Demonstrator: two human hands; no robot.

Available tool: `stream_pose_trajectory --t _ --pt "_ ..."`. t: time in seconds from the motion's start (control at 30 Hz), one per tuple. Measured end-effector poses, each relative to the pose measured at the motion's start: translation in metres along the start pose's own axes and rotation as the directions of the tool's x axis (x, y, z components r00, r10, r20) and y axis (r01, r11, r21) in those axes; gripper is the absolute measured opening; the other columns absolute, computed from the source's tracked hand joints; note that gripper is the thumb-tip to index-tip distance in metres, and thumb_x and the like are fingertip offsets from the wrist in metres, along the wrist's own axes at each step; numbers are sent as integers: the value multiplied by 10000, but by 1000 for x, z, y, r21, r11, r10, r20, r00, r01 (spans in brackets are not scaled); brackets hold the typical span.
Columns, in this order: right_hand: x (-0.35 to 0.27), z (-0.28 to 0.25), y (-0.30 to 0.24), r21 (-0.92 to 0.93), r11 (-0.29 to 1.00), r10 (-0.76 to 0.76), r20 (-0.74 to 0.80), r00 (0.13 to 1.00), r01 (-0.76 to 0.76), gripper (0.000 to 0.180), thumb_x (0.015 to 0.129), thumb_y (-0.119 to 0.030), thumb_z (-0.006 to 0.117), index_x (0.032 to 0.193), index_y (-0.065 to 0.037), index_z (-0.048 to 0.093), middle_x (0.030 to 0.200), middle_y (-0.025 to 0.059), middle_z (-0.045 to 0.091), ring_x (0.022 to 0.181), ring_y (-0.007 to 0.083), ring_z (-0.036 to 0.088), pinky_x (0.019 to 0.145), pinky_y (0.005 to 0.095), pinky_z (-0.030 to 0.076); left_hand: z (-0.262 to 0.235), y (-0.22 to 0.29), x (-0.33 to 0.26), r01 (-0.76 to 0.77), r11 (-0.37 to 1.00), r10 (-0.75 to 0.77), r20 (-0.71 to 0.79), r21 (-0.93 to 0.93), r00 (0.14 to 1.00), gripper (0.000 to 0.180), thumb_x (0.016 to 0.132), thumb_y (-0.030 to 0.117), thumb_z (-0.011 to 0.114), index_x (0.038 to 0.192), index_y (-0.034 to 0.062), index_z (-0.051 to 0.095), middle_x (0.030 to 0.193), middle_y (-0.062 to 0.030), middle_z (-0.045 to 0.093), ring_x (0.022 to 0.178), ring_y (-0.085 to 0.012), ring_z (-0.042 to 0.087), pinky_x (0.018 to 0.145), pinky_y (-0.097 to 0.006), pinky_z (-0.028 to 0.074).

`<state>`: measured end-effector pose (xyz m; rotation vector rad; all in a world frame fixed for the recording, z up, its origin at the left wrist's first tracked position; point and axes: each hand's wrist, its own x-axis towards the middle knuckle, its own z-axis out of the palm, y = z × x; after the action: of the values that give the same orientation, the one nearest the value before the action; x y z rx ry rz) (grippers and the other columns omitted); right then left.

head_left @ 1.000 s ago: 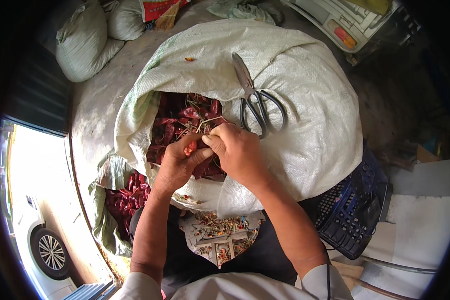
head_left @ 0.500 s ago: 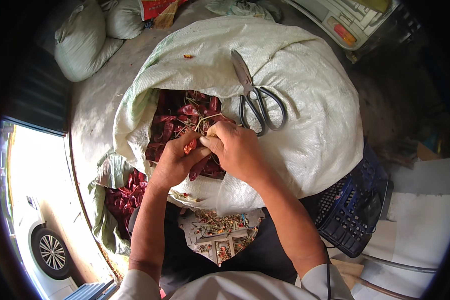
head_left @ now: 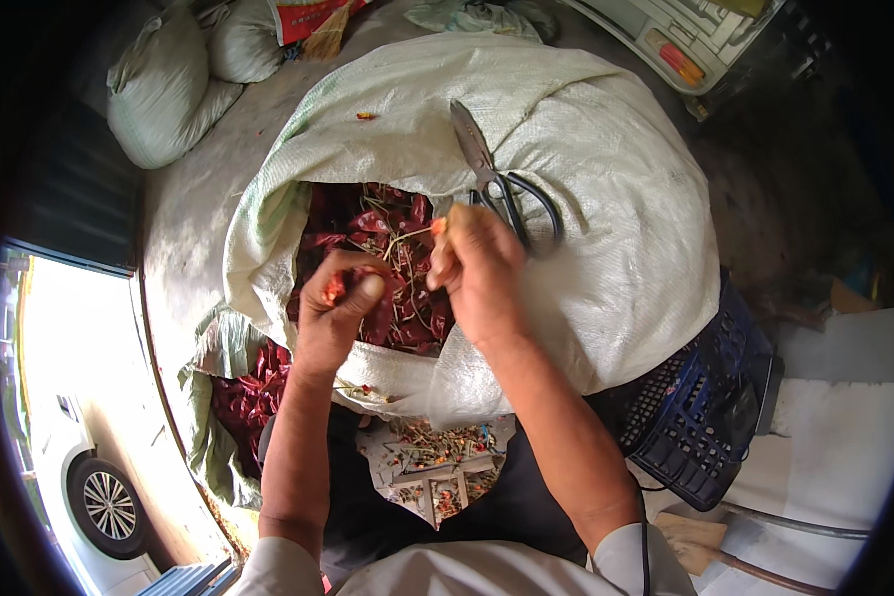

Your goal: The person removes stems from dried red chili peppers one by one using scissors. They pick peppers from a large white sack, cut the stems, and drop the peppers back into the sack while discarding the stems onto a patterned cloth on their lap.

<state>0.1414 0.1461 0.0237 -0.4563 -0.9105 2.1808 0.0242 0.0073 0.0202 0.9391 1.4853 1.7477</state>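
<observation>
A large white woven sack (head_left: 606, 179) lies before me, its mouth full of dried red chilies (head_left: 372, 221) and thin stems. Over that opening, my left hand (head_left: 336, 313) is closed round a dried chili (head_left: 334, 289), whose torn orange-red end shows between the fingers. To its right, my right hand (head_left: 482, 273) pinches a chili stem (head_left: 414, 234) with a red-orange tip; motion blurs this hand a little. Scissors (head_left: 480, 159) with black handles rest on the sack just beyond my right hand, which partly hides one handle loop.
A green sack (head_left: 209, 397) of chilies stands at the left. Stem scraps (head_left: 432, 442) litter the floor between my legs. At the right is a dark blue plastic crate (head_left: 680, 427). Filled white sacks (head_left: 164, 94) stand far left; a white car (head_left: 99, 497) is outside.
My hands were together over the chilies and are now apart. The right has moved right and slightly up with the stem; the left has shifted a little left with the chili.
</observation>
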Motion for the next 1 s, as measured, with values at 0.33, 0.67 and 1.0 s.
stream_pose_trajectory --t 0.33,0.67,1.0 --pt "-4 -8 -14 4 964 263 127 956 -266 211 1029 -262 546 1052 -53 568 994 107 662 922 217 702 785 342 612 -79 -41 53 209 198 73 -227 958 971 326 796 135 708 1116 109 650 995 -209 708 897 -388 692 757 -476 534" --pt "-2 -19 0 -346 806 515 10 857 -480 434 1000 -470 568 906 -48 602 690 -7 523 549 63 436 454 243 337 -5 15 23 -169 471 305 20 866 952 357 744 -64 698 1070 81 700 969 -136 695 868 -314 687 751 -372 547" --pt "-6 -13 -3 -302 816 502 -51 864 -492 456 962 -430 638 843 9 663 600 8 537 516 92 459 472 307 393 -4 3 1 -96 909 31 165 405 986 410 810 -95 649 1204 15 659 1133 -86 701 949 -165 669 844 -299 521"
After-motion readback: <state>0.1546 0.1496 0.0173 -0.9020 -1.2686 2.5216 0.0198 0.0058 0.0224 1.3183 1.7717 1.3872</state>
